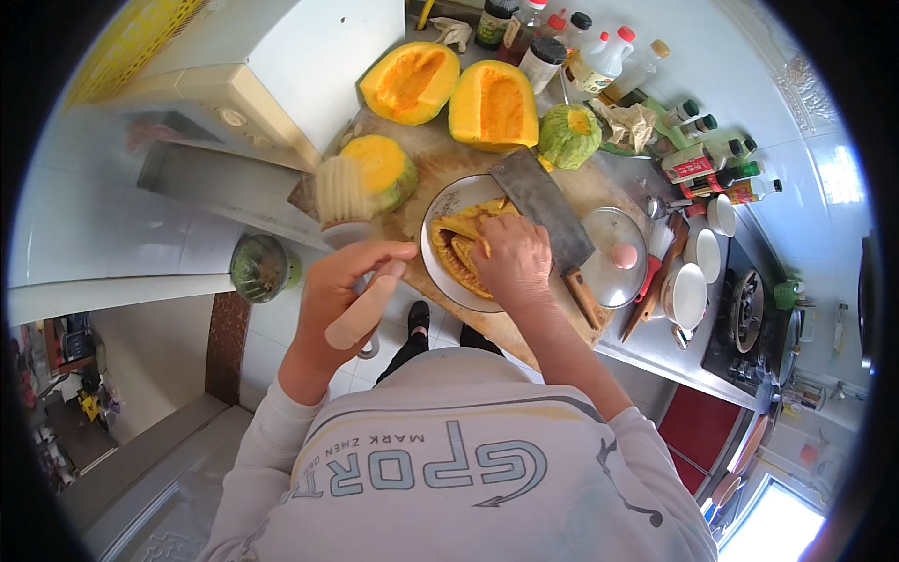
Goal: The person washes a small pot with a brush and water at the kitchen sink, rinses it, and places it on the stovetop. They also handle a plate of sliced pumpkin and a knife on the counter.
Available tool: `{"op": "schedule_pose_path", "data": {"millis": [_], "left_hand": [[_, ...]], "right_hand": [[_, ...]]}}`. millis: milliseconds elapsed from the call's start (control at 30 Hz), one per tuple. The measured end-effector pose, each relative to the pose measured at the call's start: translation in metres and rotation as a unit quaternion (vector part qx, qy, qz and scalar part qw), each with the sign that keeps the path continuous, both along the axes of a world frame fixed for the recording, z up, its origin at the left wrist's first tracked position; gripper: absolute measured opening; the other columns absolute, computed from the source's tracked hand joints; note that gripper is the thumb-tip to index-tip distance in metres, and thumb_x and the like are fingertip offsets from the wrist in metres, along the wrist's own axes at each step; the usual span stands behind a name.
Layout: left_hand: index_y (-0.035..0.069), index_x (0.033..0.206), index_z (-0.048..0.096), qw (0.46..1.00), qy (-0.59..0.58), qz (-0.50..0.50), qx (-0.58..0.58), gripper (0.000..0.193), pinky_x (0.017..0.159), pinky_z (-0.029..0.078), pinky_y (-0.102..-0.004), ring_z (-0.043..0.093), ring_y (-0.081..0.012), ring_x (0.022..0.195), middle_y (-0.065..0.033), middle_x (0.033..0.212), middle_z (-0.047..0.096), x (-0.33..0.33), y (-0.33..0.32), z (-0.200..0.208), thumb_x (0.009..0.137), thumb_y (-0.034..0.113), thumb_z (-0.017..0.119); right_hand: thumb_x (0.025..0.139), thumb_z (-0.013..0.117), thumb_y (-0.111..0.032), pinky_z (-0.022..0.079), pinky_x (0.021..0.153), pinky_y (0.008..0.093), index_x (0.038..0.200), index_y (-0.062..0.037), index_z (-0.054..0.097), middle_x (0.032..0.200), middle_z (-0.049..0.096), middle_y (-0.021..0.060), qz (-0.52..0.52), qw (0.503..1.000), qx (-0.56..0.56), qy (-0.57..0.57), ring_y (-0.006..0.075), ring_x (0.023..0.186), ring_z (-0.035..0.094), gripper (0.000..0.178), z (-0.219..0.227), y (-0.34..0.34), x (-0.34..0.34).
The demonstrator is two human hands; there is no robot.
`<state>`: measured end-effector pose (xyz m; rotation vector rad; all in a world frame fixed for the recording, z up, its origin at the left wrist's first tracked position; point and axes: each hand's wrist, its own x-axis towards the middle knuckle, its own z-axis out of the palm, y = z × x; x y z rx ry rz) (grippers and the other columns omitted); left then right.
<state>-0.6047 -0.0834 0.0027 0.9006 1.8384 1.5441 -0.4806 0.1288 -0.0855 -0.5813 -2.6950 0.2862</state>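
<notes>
My left hand (328, 304) is raised left of the plate, its fingers curled round the pale handle of a brush. The light bristles of the brush (342, 187) point away from me, smeared by motion; a ring at the handle's end shows below my hand. My right hand (515, 262) reaches over the white plate (479, 303), fingers closed on yellow-brown curled food (448, 245) whose kind I cannot make out. Its palm side is hidden. A cleaver (546, 211) with a wooden handle lies just right of the plate, its blade beside my right hand.
Two hollowed pumpkin halves (409, 82) and a cut green-skinned pumpkin piece (391, 173) rest on the cutting board (421, 155). A pumpkin end (568, 136) sits near several bottles (599, 66). Rightward are a glass lid (613, 234), white bowls (688, 295) and a stove (744, 318).
</notes>
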Motion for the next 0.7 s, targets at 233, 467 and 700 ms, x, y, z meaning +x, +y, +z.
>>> {"op": "schedule_pose_path", "data": {"millis": [233,467,700], "left_hand": [[-0.002,0.117,0.073,0.999,-0.008,-0.028,-0.015,0.028,0.085,0.051,-0.0278,0.066,-0.0136,0.092,-0.0075,0.103,0.073,0.005,0.012,-0.005,0.096,0.009,0.058],[-0.002,0.117,0.073,0.999,-0.002,-0.043,-0.019,0.027,0.085,0.051,-0.0277,0.065,-0.0132,0.091,-0.0075,0.103,0.073,0.006,0.021,-0.012,0.097,0.008,0.058],[-0.002,0.118,0.072,0.998,0.015,-0.060,-0.027,0.027,0.086,0.052,-0.0279,0.067,-0.0139,0.093,-0.0099,0.108,0.074,0.004,0.025,-0.016,0.098,0.006,0.057]], "right_hand": [[0.076,0.068,-0.010,0.047,0.093,0.0451,0.083,-0.0080,0.066,0.080,0.067,0.0082,-0.012,0.998,-0.043,0.040,0.0283,0.084,0.067,0.008,-0.004,0.002,0.006],[0.079,0.066,-0.010,0.040,0.112,0.0540,0.081,-0.0068,0.062,0.080,0.067,0.0091,-0.044,0.992,-0.110,0.044,0.0300,0.085,0.067,0.005,-0.005,0.001,0.013],[0.081,0.066,-0.012,0.032,0.118,0.0593,0.082,-0.0075,0.060,0.079,0.067,0.0103,-0.019,0.990,-0.139,-0.019,0.0310,0.084,0.067,0.008,0.002,0.006,0.018]]}}
